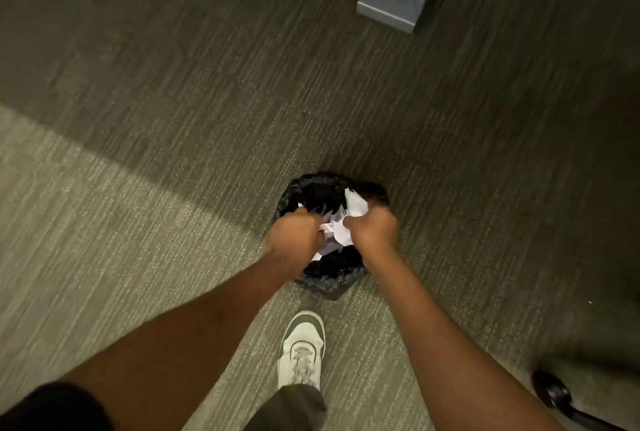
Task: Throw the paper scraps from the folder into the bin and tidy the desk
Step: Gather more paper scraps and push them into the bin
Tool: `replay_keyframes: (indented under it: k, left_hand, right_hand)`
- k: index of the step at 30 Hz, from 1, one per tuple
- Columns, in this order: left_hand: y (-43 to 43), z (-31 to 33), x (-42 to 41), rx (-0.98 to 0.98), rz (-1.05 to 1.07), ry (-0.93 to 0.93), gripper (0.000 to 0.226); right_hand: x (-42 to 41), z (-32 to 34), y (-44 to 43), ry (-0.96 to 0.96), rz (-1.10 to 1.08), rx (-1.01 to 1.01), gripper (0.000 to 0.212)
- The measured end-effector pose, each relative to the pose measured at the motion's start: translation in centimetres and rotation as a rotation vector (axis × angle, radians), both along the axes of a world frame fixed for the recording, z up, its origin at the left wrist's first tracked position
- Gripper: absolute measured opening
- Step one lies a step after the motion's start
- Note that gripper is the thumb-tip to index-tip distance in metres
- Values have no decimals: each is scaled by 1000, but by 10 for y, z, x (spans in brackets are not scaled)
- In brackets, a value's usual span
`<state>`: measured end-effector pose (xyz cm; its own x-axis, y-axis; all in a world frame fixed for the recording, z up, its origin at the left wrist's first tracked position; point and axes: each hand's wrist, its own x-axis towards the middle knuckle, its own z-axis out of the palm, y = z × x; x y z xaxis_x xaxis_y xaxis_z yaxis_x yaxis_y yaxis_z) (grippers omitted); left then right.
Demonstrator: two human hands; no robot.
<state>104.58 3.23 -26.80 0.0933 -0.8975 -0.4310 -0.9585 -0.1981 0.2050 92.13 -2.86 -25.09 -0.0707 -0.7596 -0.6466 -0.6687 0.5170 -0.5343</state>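
A small bin lined with a black bag (325, 286) stands on the carpet just ahead of my foot. Both arms reach down over its mouth. My left hand (294, 234) and my right hand (374, 229) are closed around a bunch of crumpled white paper scraps (334, 231), held right above the bin opening. More white paper (355, 203) sticks out past my right fingers at the far rim. The folder and the desk are out of view.
Grey-green striped carpet covers the floor. A grey metal furniture foot (391, 11) stands at the top right. A black chair caster (552, 390) sits at the lower right. My white sneaker (301, 349) is planted just before the bin.
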Motion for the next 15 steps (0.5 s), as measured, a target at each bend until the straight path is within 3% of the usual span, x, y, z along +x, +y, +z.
replay_keyframes:
  k: [3, 6, 8, 11, 15]
  left_hand:
    - [-8, -20, -1, 105, 114, 59, 28]
    - [-15, -35, -2, 172, 228, 148, 28]
    - [-18, -42, -2, 194, 254, 155, 26]
    - [-19, -51, 1, 220, 174, 145, 28]
    - [-17, -56, 5, 247, 112, 134, 34]
  right_hand:
    - [-4, -28, 0, -277, -337, 300, 19]
    - [-13, -49, 2, -429, -462, 409, 23]
    - [-13, -57, 4, -452, -469, 443, 27]
    - [-1, -61, 2, -421, -554, 556, 50]
    - [2, -62, 2, -407, -586, 641, 48]
